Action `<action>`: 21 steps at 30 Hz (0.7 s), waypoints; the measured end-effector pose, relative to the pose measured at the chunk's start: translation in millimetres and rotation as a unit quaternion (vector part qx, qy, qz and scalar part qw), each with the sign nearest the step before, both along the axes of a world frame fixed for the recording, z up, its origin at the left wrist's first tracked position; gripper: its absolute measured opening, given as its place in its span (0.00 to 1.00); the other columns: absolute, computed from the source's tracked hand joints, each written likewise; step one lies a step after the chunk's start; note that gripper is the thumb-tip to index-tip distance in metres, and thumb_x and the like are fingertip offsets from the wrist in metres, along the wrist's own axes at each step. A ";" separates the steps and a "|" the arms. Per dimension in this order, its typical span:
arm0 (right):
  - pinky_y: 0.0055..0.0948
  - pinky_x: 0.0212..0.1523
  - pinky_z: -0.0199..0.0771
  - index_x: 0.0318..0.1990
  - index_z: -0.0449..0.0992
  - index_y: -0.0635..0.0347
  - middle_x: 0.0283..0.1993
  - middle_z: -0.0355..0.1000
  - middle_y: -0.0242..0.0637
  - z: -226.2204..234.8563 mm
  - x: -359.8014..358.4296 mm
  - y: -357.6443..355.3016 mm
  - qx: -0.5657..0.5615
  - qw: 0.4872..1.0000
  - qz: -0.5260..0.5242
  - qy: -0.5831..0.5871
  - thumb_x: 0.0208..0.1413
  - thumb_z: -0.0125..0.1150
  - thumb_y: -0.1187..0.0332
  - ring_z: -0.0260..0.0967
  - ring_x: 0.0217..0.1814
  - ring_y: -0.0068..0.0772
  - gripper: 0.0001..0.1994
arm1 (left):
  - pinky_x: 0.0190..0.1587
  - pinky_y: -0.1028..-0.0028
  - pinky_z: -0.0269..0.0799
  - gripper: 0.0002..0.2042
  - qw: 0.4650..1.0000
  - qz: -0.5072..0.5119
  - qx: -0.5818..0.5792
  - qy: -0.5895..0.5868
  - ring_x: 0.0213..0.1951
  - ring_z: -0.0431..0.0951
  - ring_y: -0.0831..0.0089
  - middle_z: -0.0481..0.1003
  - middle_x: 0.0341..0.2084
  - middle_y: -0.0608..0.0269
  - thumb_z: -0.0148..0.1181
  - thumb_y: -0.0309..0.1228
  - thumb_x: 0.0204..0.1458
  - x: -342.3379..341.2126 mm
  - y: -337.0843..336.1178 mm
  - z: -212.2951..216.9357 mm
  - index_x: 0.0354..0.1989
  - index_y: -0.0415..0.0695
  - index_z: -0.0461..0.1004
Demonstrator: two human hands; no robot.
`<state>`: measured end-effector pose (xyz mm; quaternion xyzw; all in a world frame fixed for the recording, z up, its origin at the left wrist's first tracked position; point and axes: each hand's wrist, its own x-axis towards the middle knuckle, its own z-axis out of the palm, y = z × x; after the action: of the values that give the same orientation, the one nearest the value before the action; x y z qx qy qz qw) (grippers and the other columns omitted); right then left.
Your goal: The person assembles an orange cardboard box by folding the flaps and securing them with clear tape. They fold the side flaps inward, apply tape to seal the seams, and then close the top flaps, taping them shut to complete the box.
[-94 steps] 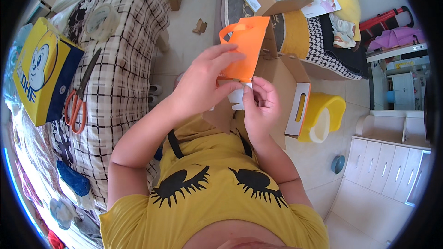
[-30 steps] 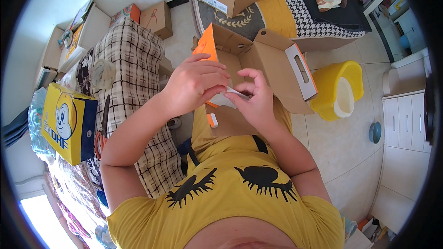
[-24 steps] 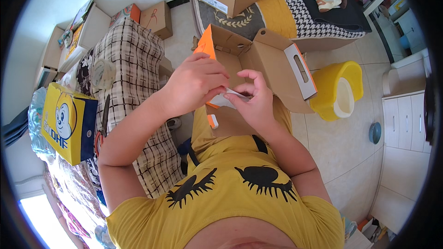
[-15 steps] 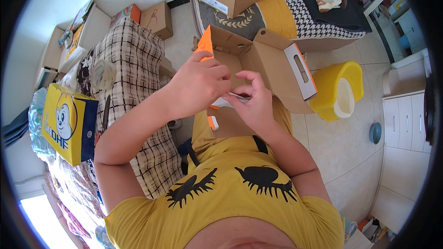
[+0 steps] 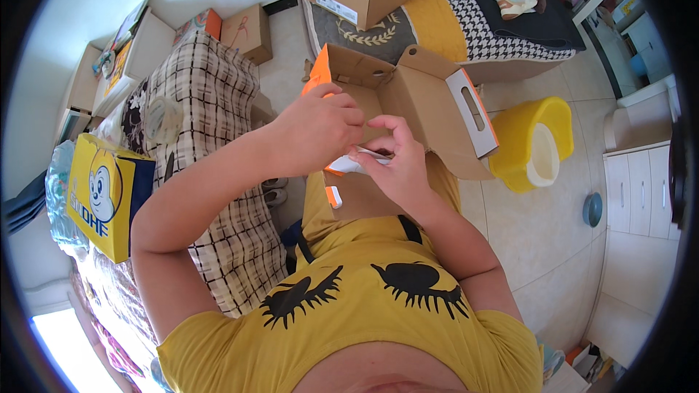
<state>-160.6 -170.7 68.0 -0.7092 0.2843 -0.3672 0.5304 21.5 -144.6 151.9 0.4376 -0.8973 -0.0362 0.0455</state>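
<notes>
An open cardboard box (image 5: 411,113) rests on my lap, brown inside and orange outside, its lid part tilted to the right. My left hand (image 5: 320,127) is closed at the box's left side, with an orange side flap (image 5: 318,73) standing up beyond its fingers. Between the two hands lies a white, orange-edged panel (image 5: 349,164) of the box. My right hand (image 5: 397,167) pinches this panel's edge between thumb and fingers. What the left fingertips press on is partly hidden behind the hand.
Ahead, another brown box (image 5: 378,0) with white wrapping stands on a patterned bed or bench. A yellow child's potty (image 5: 535,149) stands on the floor at right, near a blue bowl (image 5: 592,209). To the left are a checked cloth-covered table (image 5: 207,94) and a yellow-blue box (image 5: 109,196).
My left elbow has swung outward to the left, and the left hand has shifted slightly. More of the white panel shows between the hands. The right hand has moved slightly left.
</notes>
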 end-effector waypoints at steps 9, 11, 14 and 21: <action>0.28 0.32 0.73 0.56 0.59 0.56 0.31 0.78 0.39 -3.9 4.1 -2.2 -0.079 0.996 0.021 0.036 0.48 0.68 0.69 0.77 0.32 0.38 0.29 | 0.59 0.61 0.59 0.04 1.000 -0.013 0.012 -0.004 0.41 0.71 0.70 0.70 0.27 0.68 0.63 0.30 0.42 2.9 3.3 -3.6 0.23 0.45 0.74; 0.26 0.35 0.73 0.59 0.59 0.57 0.30 0.78 0.38 6.0 4.5 -1.3 -0.075 0.993 0.039 0.081 0.46 0.69 0.72 0.77 0.33 0.35 0.32 | 0.59 0.61 0.59 0.04 1.000 -0.015 0.016 -0.002 0.40 0.71 0.70 0.69 0.27 0.68 0.63 0.30 0.43 3.4 3.9 -3.4 0.24 0.46 0.74; 0.32 0.30 0.72 0.62 0.54 0.50 0.30 0.78 0.35 2.8 5.1 -3.8 -0.101 0.990 0.041 0.088 0.48 0.67 0.68 0.76 0.31 0.41 0.35 | 0.59 0.61 0.58 0.05 1.000 -0.014 0.005 -0.008 0.40 0.71 0.70 0.69 0.27 0.69 0.63 0.32 0.43 1.9 3.3 -1.1 0.25 0.46 0.74; 0.32 0.28 0.71 0.63 0.54 0.50 0.28 0.77 0.35 -0.5 7.7 -4.3 -0.124 0.989 0.045 0.060 0.48 0.68 0.67 0.76 0.30 0.41 0.36 | 0.59 0.61 0.58 0.07 0.999 0.013 0.036 0.006 0.41 0.72 0.69 0.71 0.28 0.68 0.64 0.34 0.44 3.1 8.0 -3.0 0.25 0.46 0.74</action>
<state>-152.9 -174.9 67.5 -0.8023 0.2354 -0.3325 0.4363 24.6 -136.5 148.9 0.4508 -0.8892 -0.0702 0.0356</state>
